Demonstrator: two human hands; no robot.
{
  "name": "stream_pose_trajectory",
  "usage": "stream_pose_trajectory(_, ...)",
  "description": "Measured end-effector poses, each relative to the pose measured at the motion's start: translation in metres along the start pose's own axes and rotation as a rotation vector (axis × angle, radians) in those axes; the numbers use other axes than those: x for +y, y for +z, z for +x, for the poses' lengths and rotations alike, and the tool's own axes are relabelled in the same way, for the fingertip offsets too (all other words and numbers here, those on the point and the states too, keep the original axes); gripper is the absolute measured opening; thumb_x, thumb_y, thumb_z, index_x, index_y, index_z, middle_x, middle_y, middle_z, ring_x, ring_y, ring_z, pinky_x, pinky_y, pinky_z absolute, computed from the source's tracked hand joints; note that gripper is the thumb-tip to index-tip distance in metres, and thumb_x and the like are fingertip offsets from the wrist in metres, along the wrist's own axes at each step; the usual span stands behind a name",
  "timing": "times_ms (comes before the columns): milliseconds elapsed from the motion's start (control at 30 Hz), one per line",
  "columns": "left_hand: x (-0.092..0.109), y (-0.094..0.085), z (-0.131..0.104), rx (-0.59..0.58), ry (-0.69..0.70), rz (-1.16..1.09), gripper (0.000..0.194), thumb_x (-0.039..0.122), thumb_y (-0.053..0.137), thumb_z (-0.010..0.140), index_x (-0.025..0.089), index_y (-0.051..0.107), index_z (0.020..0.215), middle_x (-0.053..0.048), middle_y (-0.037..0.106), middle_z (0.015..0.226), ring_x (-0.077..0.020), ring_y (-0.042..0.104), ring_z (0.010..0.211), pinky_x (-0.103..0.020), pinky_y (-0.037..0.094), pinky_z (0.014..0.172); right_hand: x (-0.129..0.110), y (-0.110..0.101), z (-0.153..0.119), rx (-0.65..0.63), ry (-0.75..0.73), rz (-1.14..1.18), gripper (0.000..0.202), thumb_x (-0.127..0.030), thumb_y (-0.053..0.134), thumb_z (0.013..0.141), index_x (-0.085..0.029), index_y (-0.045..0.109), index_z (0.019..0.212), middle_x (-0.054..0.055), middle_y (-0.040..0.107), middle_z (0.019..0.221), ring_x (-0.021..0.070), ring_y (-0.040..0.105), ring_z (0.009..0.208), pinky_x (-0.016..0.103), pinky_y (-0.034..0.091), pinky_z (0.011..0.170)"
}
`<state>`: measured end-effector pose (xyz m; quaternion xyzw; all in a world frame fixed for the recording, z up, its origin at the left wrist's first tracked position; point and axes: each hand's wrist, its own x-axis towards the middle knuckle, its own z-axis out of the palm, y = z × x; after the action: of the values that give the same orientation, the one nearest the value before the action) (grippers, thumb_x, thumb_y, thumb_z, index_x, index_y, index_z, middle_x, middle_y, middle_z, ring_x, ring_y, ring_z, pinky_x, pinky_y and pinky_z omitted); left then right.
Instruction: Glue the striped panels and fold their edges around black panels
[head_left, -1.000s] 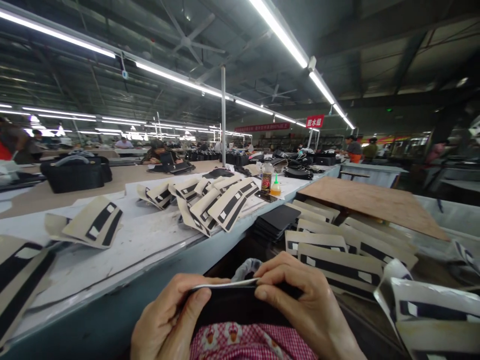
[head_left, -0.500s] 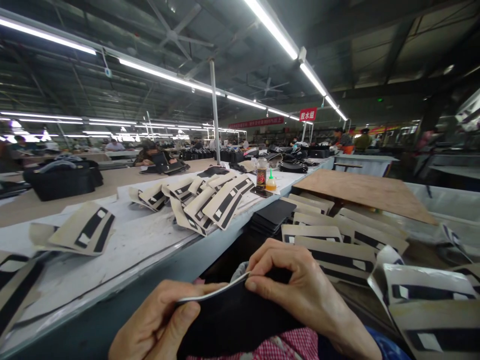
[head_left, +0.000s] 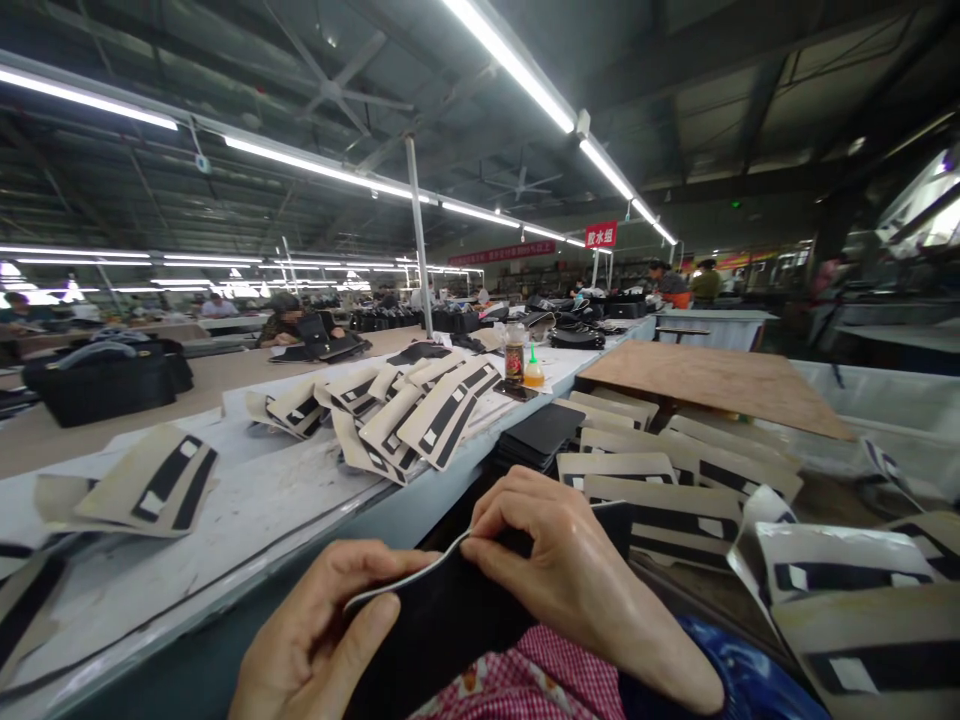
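Observation:
A black panel with a thin white edge [head_left: 442, 622], perhaps leather, is held up above my lap. My left hand [head_left: 319, 625] grips its left end, thumb on the black face and fingers behind. Farther along the white edge, my right hand [head_left: 544, 560] pinches the rim between thumb and bent fingers. The panel's lower part hangs over a red checked cloth [head_left: 540, 670]. Beyond my right hand lie several cream panels with black strips and small white patches [head_left: 664, 520].
On the white-covered table [head_left: 270, 500] at left lies a pile of cream panels [head_left: 442, 415]. A bottle [head_left: 514, 358], a green-tipped glue bottle [head_left: 533, 370] and black sheets [head_left: 544, 430] are near its edge. A wooden board [head_left: 712, 380] lies at right. A person [head_left: 285, 320] sits beyond the table.
My right hand has shifted slightly left along the white edge, and the edge now bends more between my hands. The whole view has turned a little to the right.

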<state>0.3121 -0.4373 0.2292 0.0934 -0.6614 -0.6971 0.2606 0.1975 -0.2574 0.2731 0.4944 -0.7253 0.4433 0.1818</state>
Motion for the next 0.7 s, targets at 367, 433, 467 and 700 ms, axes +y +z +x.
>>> stream_pose_trajectory(367,-0.005,0.009,0.022,-0.295,0.483,0.792,0.026,0.032,0.055,0.097,0.026,0.077,0.084,0.001,0.074,0.067,-0.0160,0.073,0.059,-0.019,0.056,0.060,0.008,0.009,-0.003,-0.136,-0.220,-0.415,0.013,-0.022,0.081,0.089,-0.021,0.072,0.079,0.001,0.073,0.094,0.0176,0.063,0.084,0.033,0.046,0.074)
stream_pose_trajectory(433,-0.017,0.012,0.021,-0.235,0.516,0.813,0.025,0.028,0.055,0.096,0.025,0.077,0.084,0.000,0.075,0.066,-0.0167,0.074,0.058,-0.019,0.056,0.058,0.016,0.017,-0.004,-0.119,-0.220,-0.521,0.016,-0.024,0.083,0.087,-0.022,0.071,0.077,0.000,0.072,0.087,0.0173,0.061,0.078,0.033,0.043,0.069)
stream_pose_trajectory(467,-0.023,0.013,0.022,-0.213,0.526,0.830,0.025,0.027,0.055,0.097,0.025,0.076,0.084,0.000,0.075,0.066,-0.0168,0.074,0.058,-0.019,0.055,0.058,0.020,0.022,-0.005,-0.116,-0.223,-0.565,0.018,-0.025,0.083,0.086,-0.022,0.069,0.076,-0.001,0.071,0.082,0.0174,0.060,0.075,0.034,0.041,0.067)
stream_pose_trajectory(700,-0.052,0.010,0.028,-0.019,0.571,0.926,0.024,0.027,0.055,0.096,0.025,0.077,0.087,-0.002,0.078,0.068,-0.0188,0.075,0.058,-0.021,0.055,0.058,0.028,0.029,-0.016,-0.131,-0.265,-0.469,0.012,-0.020,0.080,0.089,-0.022,0.069,0.086,-0.004,0.076,0.079,0.0177,0.065,0.073,0.035,0.047,0.072)
